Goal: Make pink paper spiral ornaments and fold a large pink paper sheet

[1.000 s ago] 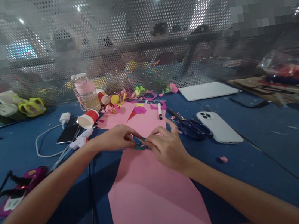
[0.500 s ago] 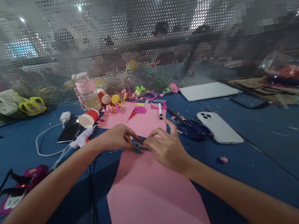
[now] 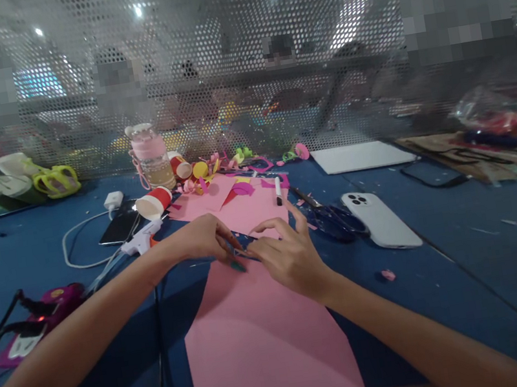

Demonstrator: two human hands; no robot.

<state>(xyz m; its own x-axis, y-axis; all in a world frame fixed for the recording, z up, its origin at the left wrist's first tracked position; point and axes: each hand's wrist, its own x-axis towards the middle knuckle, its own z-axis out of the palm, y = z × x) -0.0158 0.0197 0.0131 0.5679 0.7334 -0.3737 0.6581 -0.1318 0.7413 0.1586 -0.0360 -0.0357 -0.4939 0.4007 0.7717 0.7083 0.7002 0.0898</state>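
Held between both hands, a small dark paper piece point(image 3: 240, 248), above the far end of a long pink paper sheet point(image 3: 267, 342) on the blue worktop point(image 3: 471, 264). Left hand point(image 3: 204, 238) pinching the piece at its left end with thumb and fingers closed on it; right hand point(image 3: 288, 257) pinching the right end with thumb and forefinger, other fingers lifted and spread a little. A small green bit just under the left fingertips, too small to tell more. Both forearms stretched forward from the near edge, meeting in the middle over the sheet, wrists low and near the paper.

Counted on the worktop: one dark scissors point(image 3: 331, 218) just right of the right hand, one white phone point(image 3: 380, 220) face down beside the scissors, one black phone point(image 3: 119, 227) at the left with a white cable and one white charger plug point(image 3: 114, 200). One white glue gun point(image 3: 141, 241) just beside the left forearm, one purple glue gun point(image 3: 37, 317) nearer at the left edge. One red paper cup point(image 3: 155, 203) lying on its side, one pink bottle point(image 3: 151, 158) upright behind it. One marker point(image 3: 278, 192) on a second pink sheet point(image 3: 251, 211) behind the hands. Many coloured paper scraps point(image 3: 215, 167) near the mesh screen point(image 3: 237, 59), not possible to count. One white board point(image 3: 360, 156) farther right.
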